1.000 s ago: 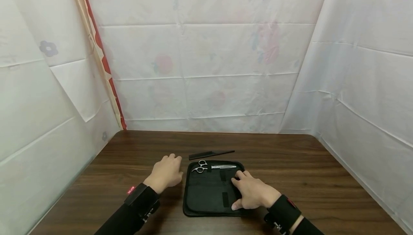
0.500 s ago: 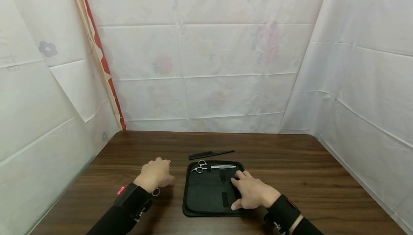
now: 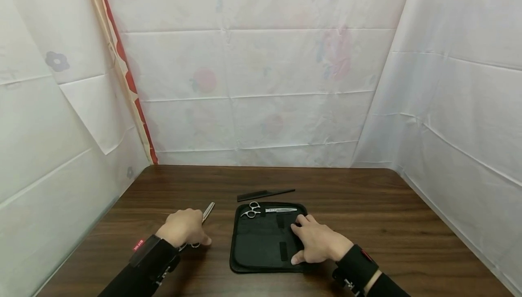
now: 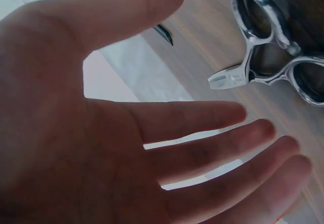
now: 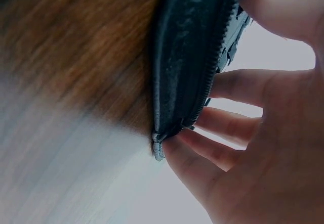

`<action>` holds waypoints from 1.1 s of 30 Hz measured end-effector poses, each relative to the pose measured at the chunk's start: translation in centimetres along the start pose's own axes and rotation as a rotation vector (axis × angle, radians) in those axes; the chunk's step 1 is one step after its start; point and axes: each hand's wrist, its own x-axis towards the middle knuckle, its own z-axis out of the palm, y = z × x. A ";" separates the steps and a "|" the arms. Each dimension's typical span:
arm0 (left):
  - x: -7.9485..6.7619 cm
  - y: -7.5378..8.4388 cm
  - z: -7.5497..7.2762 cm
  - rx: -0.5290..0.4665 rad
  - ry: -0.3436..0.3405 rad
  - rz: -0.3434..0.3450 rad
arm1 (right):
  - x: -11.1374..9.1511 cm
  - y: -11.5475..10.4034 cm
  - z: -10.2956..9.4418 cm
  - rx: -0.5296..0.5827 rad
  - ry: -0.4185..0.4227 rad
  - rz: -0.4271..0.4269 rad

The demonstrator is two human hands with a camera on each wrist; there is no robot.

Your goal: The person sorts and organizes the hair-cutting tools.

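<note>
Left hand (image 3: 182,227) hovers, fingers extended, over loose silver metal scissors (image 3: 208,211), lower left-centre; right hand (image 3: 320,241), apart, rests fingers on black zippered case (image 3: 257,249), lower centre — black wristband (image 3: 152,252) snagging scissors could drag them askew.

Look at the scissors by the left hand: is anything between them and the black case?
Only the left hand itself: it partly covers the loose scissors and juts out toward the black case. Past it, just wooden tabletop shows in between. The comb lies beyond the case.
</note>
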 end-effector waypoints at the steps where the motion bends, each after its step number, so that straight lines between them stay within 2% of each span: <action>1: 0.0 0.0 0.0 0.003 -0.010 -0.005 | 0.0 0.0 0.0 0.001 -0.001 0.000; 9: -0.1 -0.6 0.5 0.005 -0.022 -0.023 | -0.1 0.0 0.1 0.009 -0.001 -0.012; 20: -0.1 -1.5 1.0 0.013 0.000 -0.003 | -0.2 0.0 0.1 0.008 0.006 -0.018; 24: 0.3 -1.8 1.0 -0.022 -0.015 -0.001 | -0.1 0.0 0.0 0.008 0.005 -0.014; 29: 0.7 -2.4 1.2 -0.114 -0.040 -0.018 | -0.1 0.0 0.1 0.011 0.002 -0.001; 33: 0.8 -2.8 1.6 -0.170 -0.031 -0.033 | -0.1 0.0 0.1 0.016 0.004 0.000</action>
